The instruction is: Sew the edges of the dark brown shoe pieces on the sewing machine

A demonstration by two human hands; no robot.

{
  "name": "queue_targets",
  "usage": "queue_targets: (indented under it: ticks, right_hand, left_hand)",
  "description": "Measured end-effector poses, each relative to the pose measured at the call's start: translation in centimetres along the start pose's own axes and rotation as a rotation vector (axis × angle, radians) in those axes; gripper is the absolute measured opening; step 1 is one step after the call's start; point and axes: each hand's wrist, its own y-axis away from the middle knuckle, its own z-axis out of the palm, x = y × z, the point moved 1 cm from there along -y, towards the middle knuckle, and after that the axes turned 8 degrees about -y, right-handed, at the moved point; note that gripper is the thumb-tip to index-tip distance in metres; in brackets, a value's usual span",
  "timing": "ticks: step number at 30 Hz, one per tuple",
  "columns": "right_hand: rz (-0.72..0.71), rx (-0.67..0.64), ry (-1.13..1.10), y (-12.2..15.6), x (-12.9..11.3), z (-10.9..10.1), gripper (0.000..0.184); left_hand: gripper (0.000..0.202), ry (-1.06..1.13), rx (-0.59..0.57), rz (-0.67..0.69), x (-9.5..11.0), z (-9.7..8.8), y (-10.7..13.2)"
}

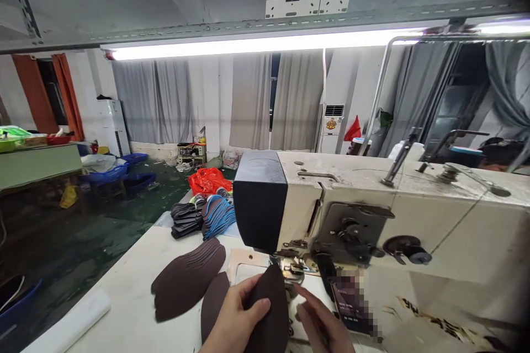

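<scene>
A dark brown curved piece [271, 309] of shoe material lies at the needle area of a cream sewing machine [372, 204]. My left hand [236, 320] rests on its left side with the thumb laid across it, gripping it. My right hand [321, 322] sits just right of the piece below the presser foot [292, 270], fingers curled together; what they hold is hidden. A fanned stack of the same brown pieces [188, 278] lies to the left on the white table [128, 298].
Stacks of dark and blue-edged pieces [207, 215] sit further back on the table, with a red bag [207, 179] behind. A white roll [70, 322] lies at the table's left edge. Blue tubs [111, 174] stand on the green floor. A fluorescent light [256, 43] hangs overhead.
</scene>
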Motion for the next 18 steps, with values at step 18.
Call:
queue_targets:
  ticks: [18]
  right_hand:
    - [-0.247,-0.254,0.201,-4.2,0.4,-1.6,0.032]
  left_hand:
    - [0.071,-0.152,-0.048,0.000,0.2,-1.8,0.1]
